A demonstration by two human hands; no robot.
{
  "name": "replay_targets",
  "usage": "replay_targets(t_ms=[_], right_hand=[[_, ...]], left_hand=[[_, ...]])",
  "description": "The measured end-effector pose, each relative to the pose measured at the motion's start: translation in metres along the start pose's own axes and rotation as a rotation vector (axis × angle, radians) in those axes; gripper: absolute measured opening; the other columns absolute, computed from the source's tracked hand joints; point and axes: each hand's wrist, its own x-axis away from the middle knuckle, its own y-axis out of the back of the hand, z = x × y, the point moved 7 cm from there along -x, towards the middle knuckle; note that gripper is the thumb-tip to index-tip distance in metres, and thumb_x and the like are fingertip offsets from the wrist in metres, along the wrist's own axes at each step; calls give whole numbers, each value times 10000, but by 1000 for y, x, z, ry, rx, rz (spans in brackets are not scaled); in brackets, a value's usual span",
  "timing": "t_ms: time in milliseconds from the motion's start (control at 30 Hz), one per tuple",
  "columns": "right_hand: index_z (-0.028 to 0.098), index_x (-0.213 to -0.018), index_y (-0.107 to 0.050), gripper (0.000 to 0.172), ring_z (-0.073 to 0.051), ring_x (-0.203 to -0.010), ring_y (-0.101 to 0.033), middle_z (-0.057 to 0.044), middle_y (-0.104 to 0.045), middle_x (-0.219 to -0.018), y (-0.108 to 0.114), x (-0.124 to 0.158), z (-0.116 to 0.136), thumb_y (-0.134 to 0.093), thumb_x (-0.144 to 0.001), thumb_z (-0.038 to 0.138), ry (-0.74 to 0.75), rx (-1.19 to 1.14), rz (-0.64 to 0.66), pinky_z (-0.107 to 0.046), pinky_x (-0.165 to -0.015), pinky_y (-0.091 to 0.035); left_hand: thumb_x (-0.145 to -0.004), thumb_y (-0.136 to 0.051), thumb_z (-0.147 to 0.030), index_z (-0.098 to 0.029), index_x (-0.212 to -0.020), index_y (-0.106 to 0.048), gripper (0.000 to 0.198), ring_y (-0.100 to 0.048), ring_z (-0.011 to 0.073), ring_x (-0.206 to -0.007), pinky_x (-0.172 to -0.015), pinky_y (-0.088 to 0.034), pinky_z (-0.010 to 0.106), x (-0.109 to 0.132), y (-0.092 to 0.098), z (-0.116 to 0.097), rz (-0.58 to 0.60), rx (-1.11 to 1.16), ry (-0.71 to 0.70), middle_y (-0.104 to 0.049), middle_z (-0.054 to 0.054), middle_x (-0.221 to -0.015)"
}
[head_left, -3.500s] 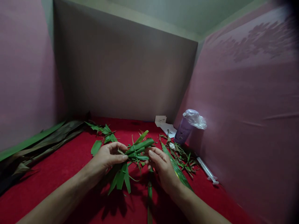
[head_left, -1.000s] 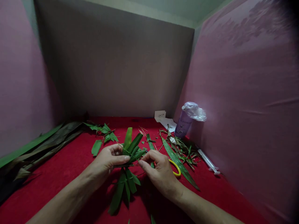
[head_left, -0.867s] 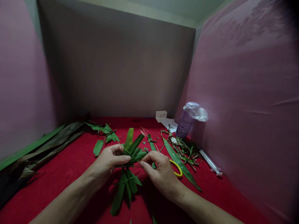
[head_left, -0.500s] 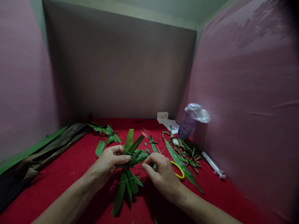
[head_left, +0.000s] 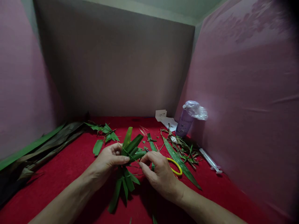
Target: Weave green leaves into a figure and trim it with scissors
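Your left hand (head_left: 108, 159) pinches the leaf bundle (head_left: 133, 144) where its blades meet — likely steadying it — while your right hand (head_left: 160, 171) seems to pinch a thin strand (head_left: 137, 161), perhaps for tension.

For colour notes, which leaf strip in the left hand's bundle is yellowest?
The topmost strip, rising steeply from the left hand; it is yellow-green, while the other strips are darker green.

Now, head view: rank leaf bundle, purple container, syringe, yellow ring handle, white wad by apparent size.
1. Leaf bundle
2. Purple container
3. Syringe and yellow ring handle: unsure, handle partly hidden
4. White wad
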Motion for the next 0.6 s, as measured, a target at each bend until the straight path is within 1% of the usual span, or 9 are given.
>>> replay_targets(t_ms=[167, 300, 433, 600], right_hand=[[184, -688, -523, 123, -151, -674, -513, 0, -583, -672, 0, 1, -1, -553, -803, 155, -2, 19, 14, -271, -649, -378], [183, -687, -526, 117, -154, -678, -518, -2, -584, -673, -1, 2, -2, -562, -794, 152, -10, 17, 12, -273, -647, -384], [188, -746, -556, 70, -155, -702, -528, -6, -601, -716, -2, 1, 0, -550, -803, 148, 13, -3, 8, -281, -676, -398], [186, -715, -548, 104, -149, -687, -520, -3, -588, -696, -1, 0, -2, -535, -805, 136, 0, 22, -1, -275, -660, -404]], left_hand=[[-582, -741, -80, -155, -739, -605, 221, -611, 109, -570, -558, -460, 216, 1, 5, -1, -69, -15, 14, -691, -9, -661], [-582, -745, -90, -152, -741, -598, 225, -620, 123, -574, -559, -464, 229, 0, 6, 2, -62, -2, 14, -693, 2, -665], [-570, -754, -96, -153, -740, -598, 237, -626, 132, -582, -570, -477, 241, 1, 2, 3, -44, 30, 2, -696, 8, -674], [-602, -758, -172, -154, -732, -588, 215, -612, 119, -562, -553, -472, 229, 4, 2, 0, -90, 32, 59, -675, -1, -652]])
